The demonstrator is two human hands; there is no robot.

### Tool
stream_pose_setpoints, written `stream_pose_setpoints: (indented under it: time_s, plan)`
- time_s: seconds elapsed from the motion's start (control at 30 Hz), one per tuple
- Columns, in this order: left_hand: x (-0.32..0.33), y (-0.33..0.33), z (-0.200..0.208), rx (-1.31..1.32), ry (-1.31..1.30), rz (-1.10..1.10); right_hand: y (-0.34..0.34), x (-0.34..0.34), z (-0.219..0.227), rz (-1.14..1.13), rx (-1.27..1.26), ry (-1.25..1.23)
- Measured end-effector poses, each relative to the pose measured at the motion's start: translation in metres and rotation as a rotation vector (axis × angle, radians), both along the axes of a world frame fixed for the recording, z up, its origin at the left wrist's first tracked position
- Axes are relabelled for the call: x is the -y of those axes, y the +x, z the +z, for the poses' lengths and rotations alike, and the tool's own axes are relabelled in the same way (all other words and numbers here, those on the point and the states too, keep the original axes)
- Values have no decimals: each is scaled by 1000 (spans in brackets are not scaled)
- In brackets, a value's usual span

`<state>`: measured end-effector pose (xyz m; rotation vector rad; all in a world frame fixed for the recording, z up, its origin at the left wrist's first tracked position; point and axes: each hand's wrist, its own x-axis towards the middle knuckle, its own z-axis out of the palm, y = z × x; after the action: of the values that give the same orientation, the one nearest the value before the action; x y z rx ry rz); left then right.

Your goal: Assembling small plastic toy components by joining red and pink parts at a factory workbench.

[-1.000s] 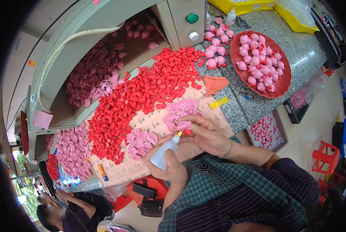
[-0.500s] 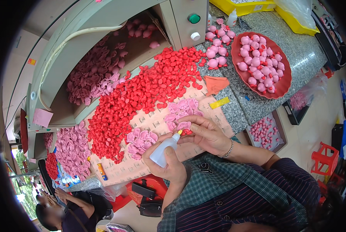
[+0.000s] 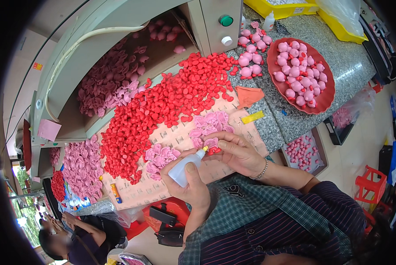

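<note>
My left hand (image 3: 192, 191) is wrapped round a translucent white squeeze bottle (image 3: 183, 171). The bottle is tilted, and its yellow tip (image 3: 205, 149) is at a small pink petal-shaped piece (image 3: 211, 142). That pink piece is pinched in the fingertips of my right hand (image 3: 244, 157), with a bit of red (image 3: 215, 150) showing just below it. Beyond my right fingers lies a cluster of pink pieces (image 3: 212, 121). Another small pink pile (image 3: 159, 160) sits beside my left hand. My fingers partly hide where the pink and red parts meet.
A long heap of red pieces (image 3: 162, 106) covers the far side of the board. At the right stands a red scalloped bowl (image 3: 327, 99) of pink balls. A grey machine housing (image 3: 59, 99) arches over more pink pieces. A glue stick (image 3: 116, 193) lies at the left; another person (image 3: 85, 247) sits beyond.
Both hands stay nearly in place, with the bottle tip still at the pink piece. The whole view has shifted slightly.
</note>
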<state>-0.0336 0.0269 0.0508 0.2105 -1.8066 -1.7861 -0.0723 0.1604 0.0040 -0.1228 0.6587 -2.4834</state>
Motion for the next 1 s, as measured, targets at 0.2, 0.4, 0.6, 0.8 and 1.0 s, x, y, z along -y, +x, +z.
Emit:
stream_pose_setpoints:
  time_s: [0.2, 0.4, 0.6, 0.8, 1.0]
  plan:
    - [-1, 0, -6, -19, 38, 50, -2, 0, 6, -21, 46, -39]
    - [-8, 4, -15, -149, 19, 65, -4, -1, 7, -31, 162, -132]
    - [-8, 5, -20, -210, -119, 68, -1, 0, 4, -71, 172, -131]
    - [-6, 8, -24, -251, -193, 34, 1, 2, 4, -106, 136, -116]
    - [-9, 8, -20, -237, -163, -6, 3, 4, 4, -130, 135, -86]
